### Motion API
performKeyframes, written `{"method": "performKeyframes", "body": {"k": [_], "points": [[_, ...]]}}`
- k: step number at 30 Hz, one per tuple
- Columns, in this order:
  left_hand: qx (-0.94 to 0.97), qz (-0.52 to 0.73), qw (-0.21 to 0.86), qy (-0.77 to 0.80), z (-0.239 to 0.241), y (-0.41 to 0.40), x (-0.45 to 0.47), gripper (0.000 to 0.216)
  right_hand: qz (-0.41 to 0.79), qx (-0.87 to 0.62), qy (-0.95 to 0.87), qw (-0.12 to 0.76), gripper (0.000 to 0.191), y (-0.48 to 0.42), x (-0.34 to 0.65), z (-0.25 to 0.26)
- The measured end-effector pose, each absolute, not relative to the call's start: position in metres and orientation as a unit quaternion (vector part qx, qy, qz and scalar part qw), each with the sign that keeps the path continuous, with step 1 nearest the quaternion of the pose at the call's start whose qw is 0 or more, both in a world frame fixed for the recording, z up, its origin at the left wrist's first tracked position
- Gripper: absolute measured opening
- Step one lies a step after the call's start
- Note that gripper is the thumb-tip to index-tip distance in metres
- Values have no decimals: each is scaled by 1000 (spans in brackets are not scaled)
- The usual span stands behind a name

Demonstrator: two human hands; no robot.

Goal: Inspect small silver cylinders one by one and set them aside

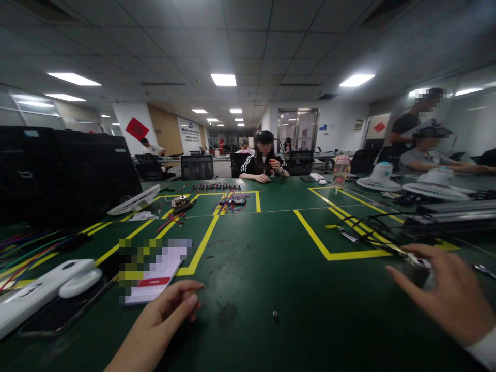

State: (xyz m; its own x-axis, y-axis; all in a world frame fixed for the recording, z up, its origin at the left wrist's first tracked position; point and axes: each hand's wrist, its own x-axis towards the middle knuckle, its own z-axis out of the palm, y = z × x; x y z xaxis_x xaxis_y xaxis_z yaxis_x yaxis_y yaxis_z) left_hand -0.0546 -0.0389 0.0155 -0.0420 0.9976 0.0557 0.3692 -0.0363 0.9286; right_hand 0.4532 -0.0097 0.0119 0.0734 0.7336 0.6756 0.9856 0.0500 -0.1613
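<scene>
My left hand rests low on the green table, fingers loosely stretched toward a white card with a red stripe; it holds nothing. My right hand hovers at the right edge with fingers spread, its fingertips over a small metal part and the end of a yellow tape line. A tiny screw lies on the table between both hands.
Yellow tape rectangles mark the table. White devices and coloured wires lie at the left, black cables and white fans at the right. A person sits across; others sit at the far right.
</scene>
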Motion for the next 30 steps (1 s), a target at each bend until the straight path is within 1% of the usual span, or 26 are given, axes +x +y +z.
{"method": "performKeyframes", "body": {"k": [1,2,3,5,7,9,12,15,18,21,26,28,30], "points": [[580,430,369,585,16,-39,-53,26,-197,-605,-696,333,48,-14,431,12],[576,438,366,584,16,-39,-52,26,-171,-554,-737,346,41,-20,406,11],[574,443,365,584,16,-39,-51,26,-126,-522,-768,349,34,-25,381,10],[570,451,363,583,17,-39,-50,26,-23,-491,-807,327,24,-34,332,7],[567,460,363,579,18,-39,-49,27,69,-466,-833,292,23,-38,291,8],[566,465,367,574,18,-39,-50,28,135,-438,-850,259,25,-37,261,13],[565,466,375,569,18,-39,-51,30,180,-424,-858,228,15,-32,239,22],[560,473,380,564,19,-40,-51,30,188,-439,-849,227,10,-30,242,27],[548,479,389,564,21,-42,-50,30,172,-458,-837,247,15,-27,268,27],[536,487,396,564,20,-43,-48,29,107,-482,-819,292,21,-18,312,25],[539,493,394,558,13,-39,-49,27,-11,-594,-723,352,34,-5,402,35],[545,481,400,559,11,-38,-50,28,-36,-651,-672,351,37,-3,435,44],[543,486,394,560,10,-38,-50,28,-42,-708,-624,328,38,-2,465,53]]}}
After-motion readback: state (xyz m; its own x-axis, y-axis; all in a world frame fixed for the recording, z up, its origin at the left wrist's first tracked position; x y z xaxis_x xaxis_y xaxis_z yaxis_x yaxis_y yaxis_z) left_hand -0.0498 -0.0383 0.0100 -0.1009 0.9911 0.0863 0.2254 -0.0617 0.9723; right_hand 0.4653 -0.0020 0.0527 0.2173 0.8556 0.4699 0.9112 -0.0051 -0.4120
